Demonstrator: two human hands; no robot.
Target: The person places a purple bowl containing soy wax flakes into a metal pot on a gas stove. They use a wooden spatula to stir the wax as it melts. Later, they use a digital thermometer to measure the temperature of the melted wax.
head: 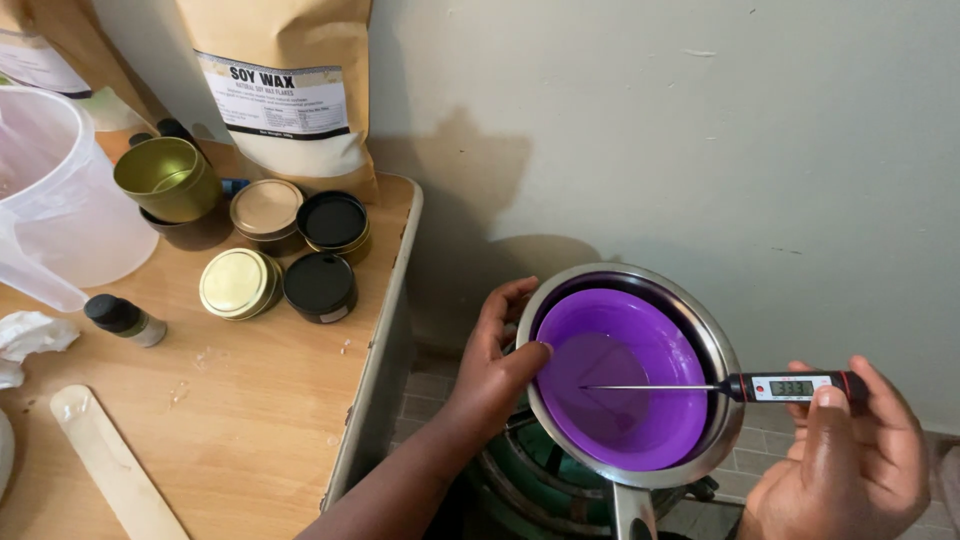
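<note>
Left hand: curled on the left rim of the pan, thumb hooked over the edge, fingers down the outer wall. Holding the pan.

Right hand: closed on the black handle of the thermometer, display facing up, thumb just below it.

Thermometer: held level; the thin probe crosses the pan's right rim and ends near the middle of the bowl.

Bowl: purple, sits inside the pan with its rim a little below the pan's; clear liquid at the bottom.

Pan: steel, round, on a green burner; its handle points toward the viewer at the lower frame edge. Close to the wall behind and near the counter's right edge, a narrow gap between them.

Counter: wooden, metal-edged. At the back, a brown bag against the wall. In front of it, five tins, some lidded, one open. At far left, a clear jug. Nearer, a small bottle and a flat wooden stick. Bare wood lies between the tins and the front edge.
</note>
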